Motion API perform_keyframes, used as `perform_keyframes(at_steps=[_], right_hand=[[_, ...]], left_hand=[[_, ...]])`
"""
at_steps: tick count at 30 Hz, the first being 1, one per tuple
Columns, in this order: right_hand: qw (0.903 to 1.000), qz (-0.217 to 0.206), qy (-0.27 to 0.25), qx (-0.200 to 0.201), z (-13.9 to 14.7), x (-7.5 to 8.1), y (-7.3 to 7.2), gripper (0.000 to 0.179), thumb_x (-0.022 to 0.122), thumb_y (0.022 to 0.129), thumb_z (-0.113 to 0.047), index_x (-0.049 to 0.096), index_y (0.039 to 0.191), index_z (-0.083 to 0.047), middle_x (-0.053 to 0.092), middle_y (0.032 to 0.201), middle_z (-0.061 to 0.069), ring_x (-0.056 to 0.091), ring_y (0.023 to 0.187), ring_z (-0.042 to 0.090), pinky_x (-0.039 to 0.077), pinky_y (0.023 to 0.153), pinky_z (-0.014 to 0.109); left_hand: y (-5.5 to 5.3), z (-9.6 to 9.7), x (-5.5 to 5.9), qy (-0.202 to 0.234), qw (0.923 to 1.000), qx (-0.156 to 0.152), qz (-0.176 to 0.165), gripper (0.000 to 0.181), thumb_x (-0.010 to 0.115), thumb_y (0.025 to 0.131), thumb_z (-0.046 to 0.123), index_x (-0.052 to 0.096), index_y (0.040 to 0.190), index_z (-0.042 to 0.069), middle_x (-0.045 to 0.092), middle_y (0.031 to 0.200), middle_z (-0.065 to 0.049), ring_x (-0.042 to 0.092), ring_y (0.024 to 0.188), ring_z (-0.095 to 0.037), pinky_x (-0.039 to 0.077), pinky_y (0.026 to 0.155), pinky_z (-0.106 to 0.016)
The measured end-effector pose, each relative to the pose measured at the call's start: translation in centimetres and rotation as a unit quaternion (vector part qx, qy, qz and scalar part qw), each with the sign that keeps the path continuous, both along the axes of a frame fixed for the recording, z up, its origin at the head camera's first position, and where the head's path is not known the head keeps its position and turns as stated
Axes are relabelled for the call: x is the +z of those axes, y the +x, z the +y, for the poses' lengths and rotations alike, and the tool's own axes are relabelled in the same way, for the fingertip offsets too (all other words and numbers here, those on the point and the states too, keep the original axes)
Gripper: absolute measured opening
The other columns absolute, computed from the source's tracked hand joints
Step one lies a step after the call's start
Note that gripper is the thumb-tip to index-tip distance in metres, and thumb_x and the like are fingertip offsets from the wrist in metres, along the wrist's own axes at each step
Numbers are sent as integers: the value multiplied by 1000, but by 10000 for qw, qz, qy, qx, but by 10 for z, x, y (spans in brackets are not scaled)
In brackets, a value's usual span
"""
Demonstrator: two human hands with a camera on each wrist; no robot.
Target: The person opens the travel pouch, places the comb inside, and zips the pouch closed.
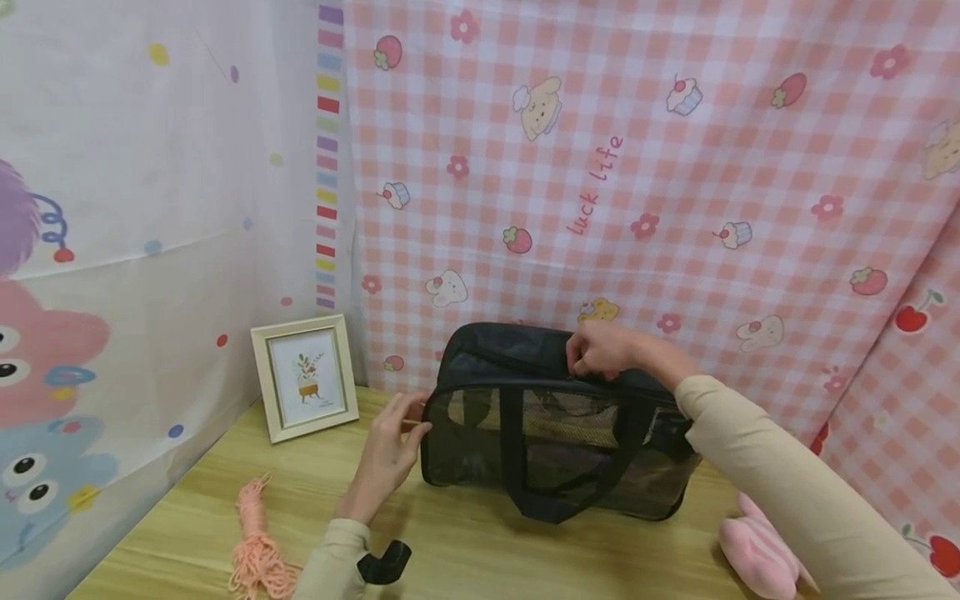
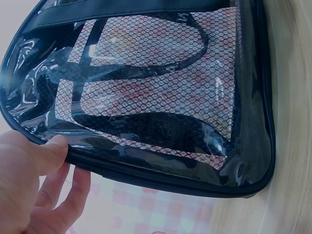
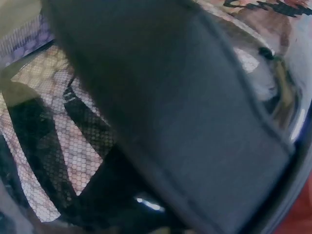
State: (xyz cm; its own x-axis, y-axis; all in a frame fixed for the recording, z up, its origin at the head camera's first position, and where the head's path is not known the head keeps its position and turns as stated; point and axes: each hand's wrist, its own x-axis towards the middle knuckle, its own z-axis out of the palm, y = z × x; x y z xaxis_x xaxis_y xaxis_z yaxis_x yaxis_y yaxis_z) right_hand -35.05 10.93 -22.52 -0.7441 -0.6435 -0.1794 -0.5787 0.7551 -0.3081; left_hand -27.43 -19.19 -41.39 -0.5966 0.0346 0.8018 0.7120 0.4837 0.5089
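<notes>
A black bag [image 1: 472, 462] with clear panels, mesh and dark strap handles stands upright on the wooden table. My left hand [image 1: 386, 446] pinches its piped left edge; in the left wrist view the thumb [image 2: 57, 148] lies against the clear panel side, with fingers curled behind the edge. At the top middle of the bag, my right hand [image 1: 603, 348] has its fingers curled down on the top seam. The small part between those fingertips is hidden. A wide black strap [image 3: 170, 107] fills much of the right wrist view, where the right hand does not show.
At the back left stands a cream picture frame [image 1: 342, 375] with a plant print. A bundle of coral cord [image 1: 255, 542] lies at the front left of the table [image 1: 450, 550]. Beneath my right forearm is a pink soft item [image 1: 757, 550]. Printed cloths [image 1: 480, 217] hang behind.
</notes>
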Motion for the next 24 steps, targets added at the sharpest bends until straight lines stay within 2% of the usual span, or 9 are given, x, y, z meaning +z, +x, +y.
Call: perform_keyframes(at_steps=[6,12,17,24], right_hand=[[10000,-21,-67,59,5,4,0,16,55,92,-4,68,84,-8,55,58,5,50,43,14,47,44,29],[9999,-110,-98,-82,11,4,-1,15,55,92,-5,67,84,-7,54,59,5,50,44,14,48,45,29],[9999,-85,-84,-113,19,1,0,16,55,92,-6,68,83,-10,54,57,4,50,43,14,48,45,30],[9996,-72,-264,-38,33,-6,-1,16,57,91,-4,68,81,-8,55,56,2,49,41,12,48,43,30]], left_hand=[[-1,-1,3,28,10000,-10,-37,40,68,77,-17,59,113,-2,57,89,-9,63,79,-24,58,67,-34],[0,-2,5,-48,9999,37,-150,39,67,79,-16,59,115,-3,56,92,-9,63,80,-24,58,68,-31],[1,-2,3,-90,9996,99,-236,39,67,79,-16,59,115,-3,56,93,-8,63,80,-23,58,69,-31],[0,0,-1,-118,9997,74,-189,38,68,78,-16,59,114,-3,56,93,-9,63,79,-24,58,66,-32]])
